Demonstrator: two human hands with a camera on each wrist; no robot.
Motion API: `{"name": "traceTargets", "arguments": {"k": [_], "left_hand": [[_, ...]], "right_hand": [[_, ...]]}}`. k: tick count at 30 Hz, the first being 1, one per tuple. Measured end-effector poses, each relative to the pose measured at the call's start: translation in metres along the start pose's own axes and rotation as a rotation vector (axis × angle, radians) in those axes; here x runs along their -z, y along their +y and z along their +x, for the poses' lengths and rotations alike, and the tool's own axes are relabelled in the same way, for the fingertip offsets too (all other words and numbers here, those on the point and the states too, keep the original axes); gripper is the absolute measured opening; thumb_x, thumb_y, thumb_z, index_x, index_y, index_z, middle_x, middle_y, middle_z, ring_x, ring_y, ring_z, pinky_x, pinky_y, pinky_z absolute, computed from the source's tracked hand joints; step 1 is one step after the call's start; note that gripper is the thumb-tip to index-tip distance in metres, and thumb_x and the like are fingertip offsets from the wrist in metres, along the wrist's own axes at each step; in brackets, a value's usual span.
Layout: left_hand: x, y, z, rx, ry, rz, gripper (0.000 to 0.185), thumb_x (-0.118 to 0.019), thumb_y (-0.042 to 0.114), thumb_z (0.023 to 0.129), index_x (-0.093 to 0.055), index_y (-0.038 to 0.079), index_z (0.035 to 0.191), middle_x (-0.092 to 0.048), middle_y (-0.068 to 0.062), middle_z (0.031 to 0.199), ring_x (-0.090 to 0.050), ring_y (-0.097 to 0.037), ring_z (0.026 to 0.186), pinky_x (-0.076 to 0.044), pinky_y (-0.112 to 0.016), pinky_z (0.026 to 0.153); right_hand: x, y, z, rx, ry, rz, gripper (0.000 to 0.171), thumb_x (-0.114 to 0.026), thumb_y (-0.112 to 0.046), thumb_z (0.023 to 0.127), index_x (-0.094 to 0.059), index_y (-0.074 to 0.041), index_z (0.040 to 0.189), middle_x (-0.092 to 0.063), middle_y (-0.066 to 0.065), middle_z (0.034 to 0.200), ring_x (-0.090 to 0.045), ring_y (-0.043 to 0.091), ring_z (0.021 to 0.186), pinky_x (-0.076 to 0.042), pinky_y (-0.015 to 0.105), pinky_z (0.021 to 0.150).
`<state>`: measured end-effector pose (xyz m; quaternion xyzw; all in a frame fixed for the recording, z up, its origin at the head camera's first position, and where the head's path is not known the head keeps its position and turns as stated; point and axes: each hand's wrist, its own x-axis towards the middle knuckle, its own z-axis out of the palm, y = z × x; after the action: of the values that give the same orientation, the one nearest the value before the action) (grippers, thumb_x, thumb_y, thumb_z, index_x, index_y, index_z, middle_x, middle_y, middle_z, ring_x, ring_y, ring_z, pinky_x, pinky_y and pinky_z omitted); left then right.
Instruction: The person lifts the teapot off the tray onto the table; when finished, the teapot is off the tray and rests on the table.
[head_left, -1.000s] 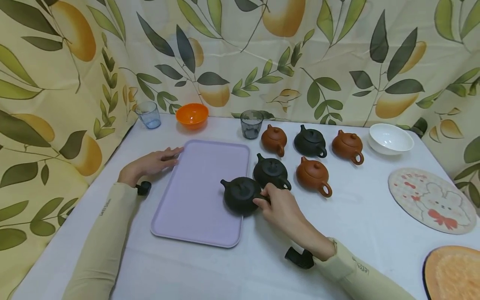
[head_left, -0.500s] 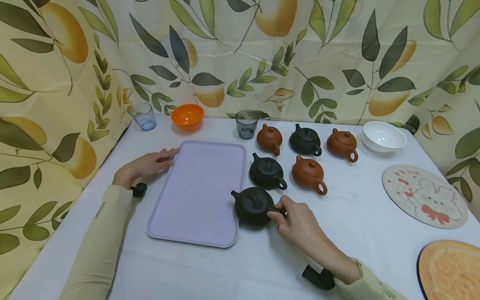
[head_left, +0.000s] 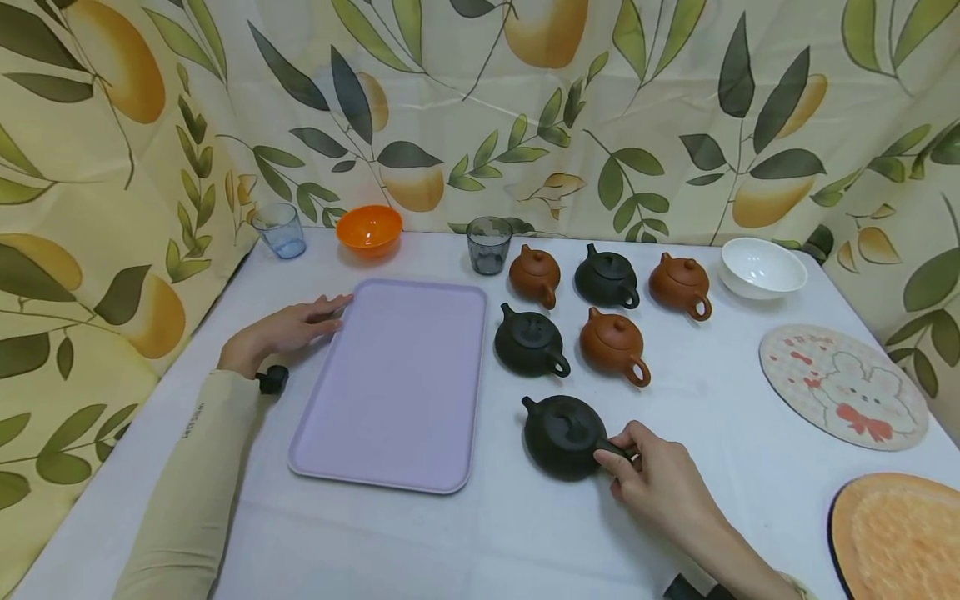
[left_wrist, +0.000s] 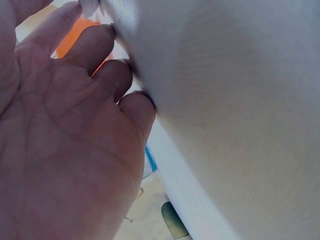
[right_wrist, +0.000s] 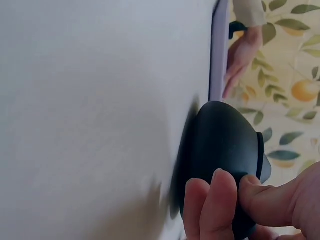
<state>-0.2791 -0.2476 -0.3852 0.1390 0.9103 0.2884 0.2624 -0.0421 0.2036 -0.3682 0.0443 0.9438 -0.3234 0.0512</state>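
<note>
The right hand [head_left: 660, 483] pinches the handle of a black teapot [head_left: 564, 435], fingers and thumb curled round it; the pot stands on the white table [head_left: 712, 417], just right of the lilac tray [head_left: 393, 383] and in front of five other pots. The left hand [head_left: 288, 332] lies flat with fingers straight, touching the tray's left edge and holding nothing. The teapot looks to be unglazed clay, judged stiff, fairly heavy and fragile, with a loose lid [head_left: 564, 427] liable to slip if tilted; the handle is the sound hold, ideally with a finger on the lid.
</note>
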Motion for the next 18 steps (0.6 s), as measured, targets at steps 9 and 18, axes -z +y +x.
{"name": "traceTargets", "arguments": {"k": [9, 18], "left_hand": [[-0.002, -0.004, 0.002, -0.016, 0.008, 0.007, 0.059, -0.046, 0.04, 0.103, -0.023, 0.027, 0.156, -0.006, -0.017, 0.163, 0.0, -0.039, 0.15, 0.0, -0.064, 0.117], [-0.001, 0.0, 0.001, -0.005, 0.004, 0.009, 0.059, -0.046, 0.041, 0.102, -0.024, 0.028, 0.156, -0.005, -0.016, 0.163, 0.0, -0.039, 0.15, 0.0, -0.064, 0.117]], "right_hand": [[0.019, 0.031, -0.013, -0.134, -0.01, -0.066, 0.025, -0.067, -0.03, 0.092, -0.058, -0.008, 0.097, -0.06, -0.006, 0.058, -0.047, 0.01, 0.057, -0.033, 0.021, 0.054], [0.045, 0.07, -0.021, -0.238, 0.009, -0.115, 0.033, -0.062, -0.034, 0.096, -0.055, -0.002, 0.1, -0.064, -0.006, 0.063, -0.051, 0.01, 0.062, -0.034, 0.021, 0.056]]}}
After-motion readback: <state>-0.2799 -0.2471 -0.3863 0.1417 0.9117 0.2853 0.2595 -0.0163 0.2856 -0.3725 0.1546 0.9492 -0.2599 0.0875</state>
